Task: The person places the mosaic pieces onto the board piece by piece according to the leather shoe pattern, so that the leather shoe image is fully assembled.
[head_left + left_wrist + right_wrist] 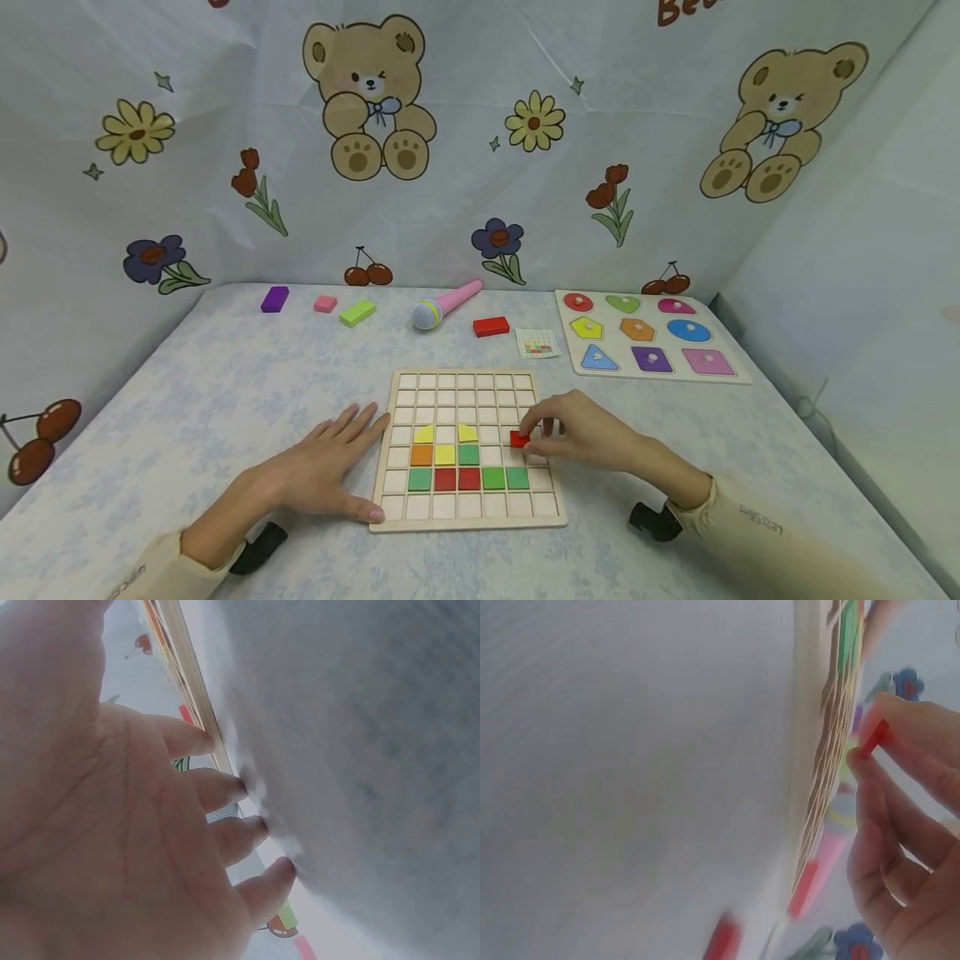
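Observation:
A wooden grid board [467, 392] lies on the table before me, with yellow, orange, green and red tiles in its lower rows. My right hand [577, 433] pinches a small red tile [519, 439] [875, 737] just above the board's right side, over a cell one row above the green tiles. My left hand [330, 467] [150, 825] lies flat on the table with straight fingers, its thumb along the board's left front edge [196, 690].
At the back lie a purple block [274, 299], pink block [325, 304], green block [357, 312], toy microphone [444, 306], red block [491, 327] and a small pattern card [537, 343]. A shape puzzle board [648, 337] sits back right. Printed cloth walls surround the table.

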{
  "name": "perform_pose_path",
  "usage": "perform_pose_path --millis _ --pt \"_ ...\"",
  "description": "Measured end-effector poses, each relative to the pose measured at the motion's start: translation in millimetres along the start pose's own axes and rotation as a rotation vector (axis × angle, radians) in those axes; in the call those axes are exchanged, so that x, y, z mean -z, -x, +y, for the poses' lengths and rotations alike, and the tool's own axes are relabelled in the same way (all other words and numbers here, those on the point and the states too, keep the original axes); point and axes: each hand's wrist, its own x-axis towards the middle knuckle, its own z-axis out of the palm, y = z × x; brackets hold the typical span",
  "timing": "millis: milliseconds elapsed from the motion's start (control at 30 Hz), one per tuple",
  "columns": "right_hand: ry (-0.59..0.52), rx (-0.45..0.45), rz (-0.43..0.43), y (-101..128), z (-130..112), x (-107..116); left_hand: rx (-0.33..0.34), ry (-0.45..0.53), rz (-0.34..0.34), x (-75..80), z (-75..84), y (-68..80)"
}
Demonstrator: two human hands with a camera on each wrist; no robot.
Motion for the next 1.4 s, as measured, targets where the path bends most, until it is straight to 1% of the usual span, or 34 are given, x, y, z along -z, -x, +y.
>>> perform_pose_path --millis 133,200,400,467,600,700,900,1000,1100,1233,1400 --pt "0.04 0.053 -0.035 -13 -16 -10 -0.004 -0.001 0.001 0.1 1.3 -0.3" --pt "0.064 0.067 -0.039 -17 -21 -14 -0.003 -0.001 0.0 0.2 1.6 -0.5" --pt "0.127 0.107 -0.042 -22 -25 -21 -0.003 0.001 -0.001 0.6 1.1 0.0" --pt "0.141 0.105 -0.06 -20 -26 -20 -0.006 0.0 0.001 0.7 0.9 0.0" --pt "0.159 0.066 -0.091 -12 -24 -13 -0.007 0.0 0.003 0.1 0.6 -0.2" --pt "0.142 0.031 -0.09 -3 -15 -4 -0.004 0.0 0.002 -0.4 0.7 -0.4" --pt "0.074 -0.068 -0.046 20 19 12 -0.002 -0.007 -0.003 0.5 1.2 -0.2" --pt "0.067 -0.13 -0.033 31 33 20 -0.005 -0.01 -0.002 0.7 0.2 -0.2" --pt "0.064 -0.166 -0.021 41 42 25 -0.009 -0.003 0.0 -0.1 -0.8 -0.3" --pt "0.052 -0.169 -0.016 49 49 28 -0.006 0.005 0.0 -1.3 -1.6 -0.7" --pt "0.044 -0.134 -0.011 50 54 24 -0.003 0.007 -0.001 -1.4 -1.6 -1.1"
